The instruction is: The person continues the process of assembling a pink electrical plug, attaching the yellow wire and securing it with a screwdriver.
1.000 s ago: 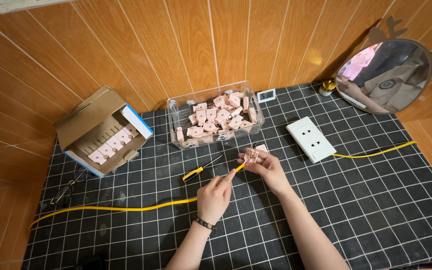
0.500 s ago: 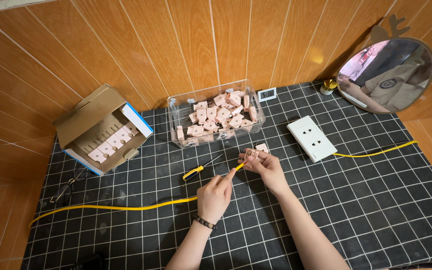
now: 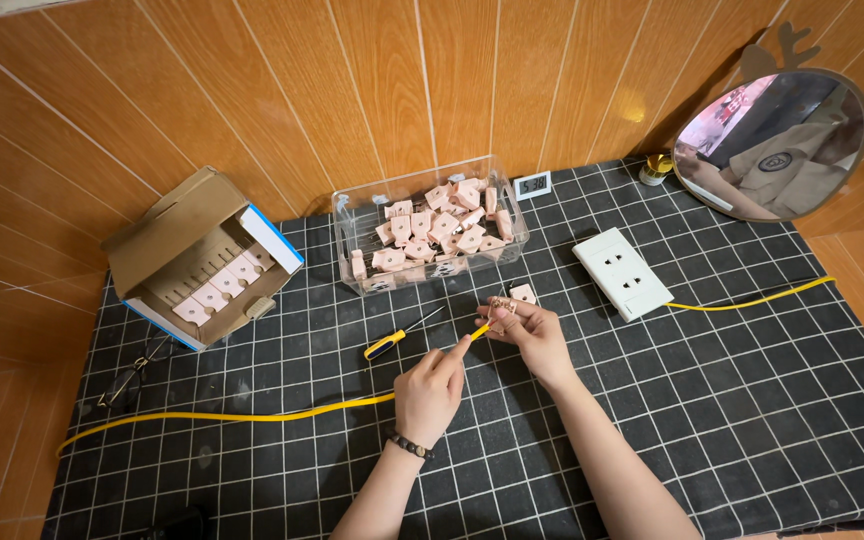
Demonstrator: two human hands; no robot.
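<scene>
Head view: left hand (image 3: 430,390) fingers pinch the yellow cable (image 3: 222,415) end, right hand (image 3: 532,332) fingers grip a small pink connector (image 3: 501,305), both meeting mid-bench (image 3: 752,420). Screwdriver (image 3: 397,340) lies just beside; clear bin (image 3: 430,232) of pink parts behind.

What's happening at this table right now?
A person sits at a table covered with a black grid-patterned cloth. The left hand pinches the end of a long yellow cable and brings it to a small pink plastic connector block held in the right hand. A yellow-handled screwdriver lies on the cloth just beyond the hands. Behind it stand a clear plastic tub of similar pink blocks, an open cardboard box and a white socket plate.
</scene>
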